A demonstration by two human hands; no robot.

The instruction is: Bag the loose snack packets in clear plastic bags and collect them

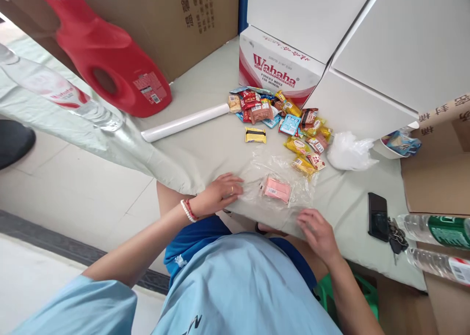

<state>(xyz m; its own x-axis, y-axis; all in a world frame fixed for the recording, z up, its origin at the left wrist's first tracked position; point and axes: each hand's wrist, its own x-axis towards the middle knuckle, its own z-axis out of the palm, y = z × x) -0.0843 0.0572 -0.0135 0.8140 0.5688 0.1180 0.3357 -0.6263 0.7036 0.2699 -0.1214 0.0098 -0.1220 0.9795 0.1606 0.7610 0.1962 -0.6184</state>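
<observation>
Well, the left hand (pixel 223 193) rests with fingers loosely spread beside some clear plastic (pixel 303 190); the right hand (pixel 317 233), fingers parted, is by the tabletop's (pixel 200 161) near edge. Between them, just below right of frame centre, lies a pink packet (pixel 277 189).

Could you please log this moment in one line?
left hand: beside clear plastic | right hand: near table edge | pink packet: between hands, amid clear plastic

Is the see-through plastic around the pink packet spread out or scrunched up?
Spread out, but wrinkly: the clear plastic lies on the table, reaching well past the pink packet on both sides.
</observation>
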